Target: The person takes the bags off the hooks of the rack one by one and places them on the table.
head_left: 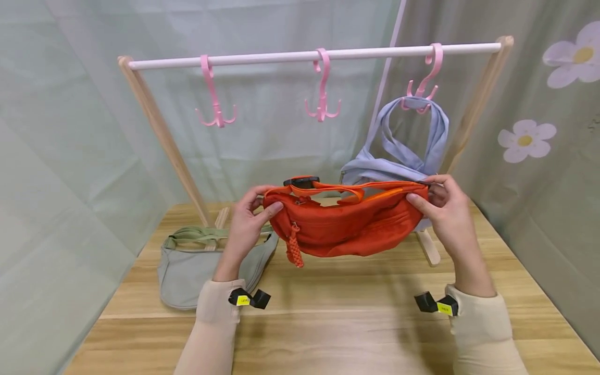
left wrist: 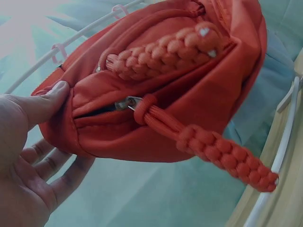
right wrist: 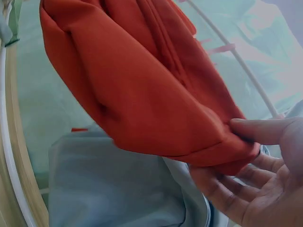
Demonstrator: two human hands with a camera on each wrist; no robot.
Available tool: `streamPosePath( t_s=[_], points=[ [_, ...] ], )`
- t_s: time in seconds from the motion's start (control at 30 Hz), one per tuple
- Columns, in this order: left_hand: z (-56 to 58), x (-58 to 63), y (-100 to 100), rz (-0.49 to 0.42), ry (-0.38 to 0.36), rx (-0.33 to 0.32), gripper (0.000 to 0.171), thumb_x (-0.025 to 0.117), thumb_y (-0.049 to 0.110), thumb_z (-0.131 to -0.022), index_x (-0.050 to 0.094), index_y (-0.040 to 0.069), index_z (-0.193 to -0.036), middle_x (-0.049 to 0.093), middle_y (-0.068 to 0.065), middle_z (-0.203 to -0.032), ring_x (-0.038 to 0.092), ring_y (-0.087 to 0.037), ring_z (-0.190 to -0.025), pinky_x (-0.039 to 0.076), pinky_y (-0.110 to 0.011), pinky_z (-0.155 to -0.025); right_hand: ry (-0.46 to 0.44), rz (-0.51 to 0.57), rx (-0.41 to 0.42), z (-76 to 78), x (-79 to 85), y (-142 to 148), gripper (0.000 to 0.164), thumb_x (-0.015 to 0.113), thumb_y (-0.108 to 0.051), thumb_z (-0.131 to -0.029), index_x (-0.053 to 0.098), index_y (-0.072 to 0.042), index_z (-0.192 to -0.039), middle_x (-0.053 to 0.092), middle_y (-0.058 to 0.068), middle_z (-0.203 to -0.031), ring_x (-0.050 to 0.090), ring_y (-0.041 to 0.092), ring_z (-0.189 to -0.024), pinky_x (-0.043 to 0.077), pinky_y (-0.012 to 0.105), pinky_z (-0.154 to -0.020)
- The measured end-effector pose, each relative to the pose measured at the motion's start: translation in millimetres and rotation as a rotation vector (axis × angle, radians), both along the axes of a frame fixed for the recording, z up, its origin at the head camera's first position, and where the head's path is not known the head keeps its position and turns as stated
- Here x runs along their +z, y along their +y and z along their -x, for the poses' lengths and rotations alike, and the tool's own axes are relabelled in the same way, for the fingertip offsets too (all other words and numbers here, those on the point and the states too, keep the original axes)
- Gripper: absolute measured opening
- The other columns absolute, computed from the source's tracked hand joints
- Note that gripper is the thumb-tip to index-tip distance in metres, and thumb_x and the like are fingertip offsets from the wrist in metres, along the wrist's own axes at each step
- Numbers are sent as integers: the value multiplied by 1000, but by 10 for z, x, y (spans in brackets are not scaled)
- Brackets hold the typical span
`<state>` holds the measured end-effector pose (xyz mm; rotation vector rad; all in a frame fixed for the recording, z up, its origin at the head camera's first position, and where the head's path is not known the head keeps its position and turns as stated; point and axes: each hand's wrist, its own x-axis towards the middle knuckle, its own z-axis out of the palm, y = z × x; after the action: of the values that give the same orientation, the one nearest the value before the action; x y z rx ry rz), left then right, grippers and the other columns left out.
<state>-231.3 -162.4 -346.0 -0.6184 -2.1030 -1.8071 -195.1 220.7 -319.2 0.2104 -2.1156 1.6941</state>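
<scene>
Between both hands an orange-red waist bag (head_left: 347, 224) is held up above the table, stretched sideways. My left hand (head_left: 248, 219) pinches its left end, thumb in front and fingers behind. At the opposite end my right hand (head_left: 452, 213) pinches the corner the same way. A black buckle (head_left: 302, 182) and orange strap lie along the top. In the left wrist view, a braided zipper pull (left wrist: 222, 156) dangles from a partly open zipper, with a second braided pull above it. The right wrist view shows the thumb (right wrist: 260, 130) pressing the bag's end.
A wooden rack with a white rod (head_left: 272, 58) carries a left pink hook (head_left: 215, 96), a middle pink hook (head_left: 322, 88) and a right pink hook (head_left: 428, 73). From the right one hangs a light blue bag (head_left: 379, 169). A grey-green bag (head_left: 187, 276) lies on the wooden table (head_left: 328, 333) at left.
</scene>
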Motion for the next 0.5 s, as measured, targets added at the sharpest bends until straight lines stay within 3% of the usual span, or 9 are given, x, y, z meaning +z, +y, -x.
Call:
streamPosePath(
  t_s=[0.2,0.5],
  points=[
    [32,-1,-40,89,-30,22,35,75,10,-97,67,5,-130,67,-11,-115,66,-18,-94,57,-24,-70,-54,-113,31,25,-7,22,37,74,-4,-96,51,0,-123,66,-12,-98,66,3,-81,58,21,-62],
    [84,-56,-83,255,-107,23,35,75,18,-98,68,8,-130,66,-14,-119,65,-29,-106,57,-30,-75,-132,-283,-21,51,-71,45,44,75,-11,-97,50,6,-127,59,21,-110,62,1,-74,58,23,-59]
  ],
)
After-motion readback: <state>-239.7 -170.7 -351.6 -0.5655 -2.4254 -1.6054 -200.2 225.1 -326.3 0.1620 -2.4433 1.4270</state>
